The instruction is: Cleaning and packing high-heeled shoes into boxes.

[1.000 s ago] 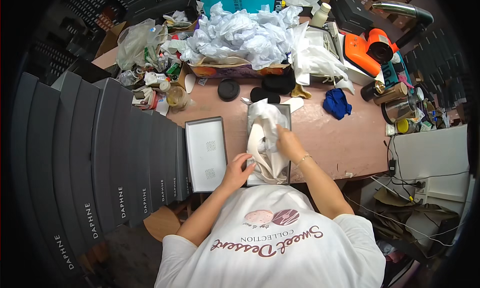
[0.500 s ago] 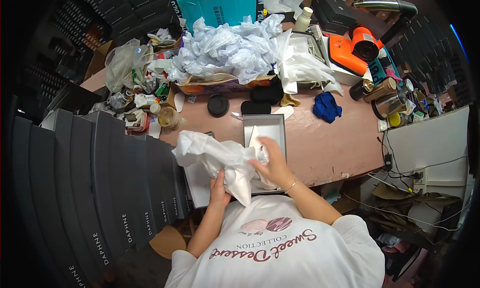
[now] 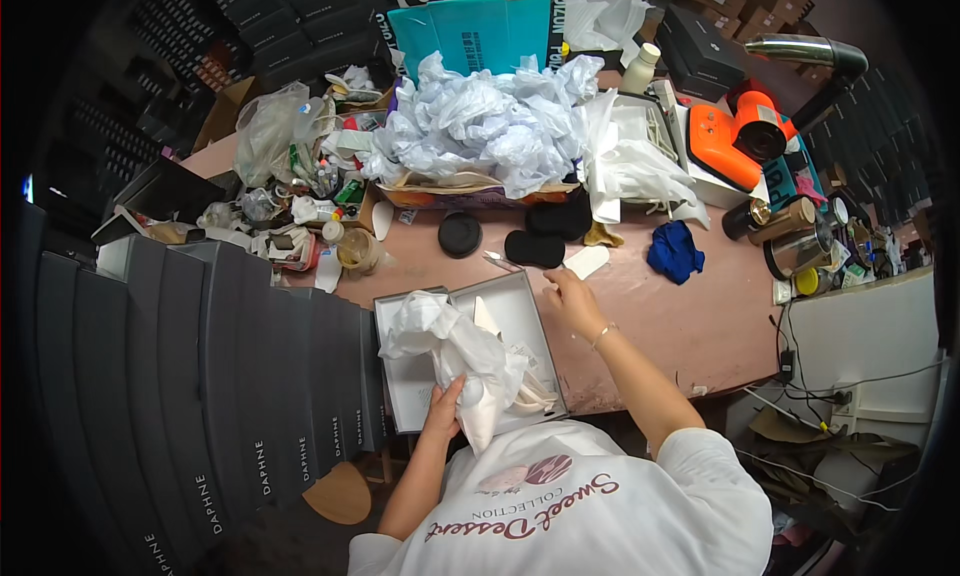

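Observation:
In my left hand (image 3: 442, 408) is a pale pointed shoe (image 3: 480, 414), its upper part loosely wrapped in white tissue paper (image 3: 425, 326). It is held over an open grey shoe box (image 3: 536, 326) with a white inside. Another pale shoe (image 3: 484, 316) lies in the box, partly hidden by the tissue. My right hand (image 3: 572, 304) is empty beside the box's far right corner, fingers bent and slightly apart. Just beyond it lie a flat white insole-shaped piece (image 3: 588, 262) and a thin pointed tool (image 3: 502, 262). The box lid (image 3: 405, 391) rests at the left, under the tissue.
Dark shoe boxes (image 3: 240, 376) stand in a long row at my left. Crumpled tissue (image 3: 490, 126) fills a carton at the back. Black pads (image 3: 534, 248), a round black tin (image 3: 460, 234), a blue cloth (image 3: 675, 252) and an orange machine (image 3: 722, 148) are on the table.
My right hand has left the shoe at the box and moved right and away from me onto the table. My left hand still holds the wrapped shoe. The whole view has shifted slightly.

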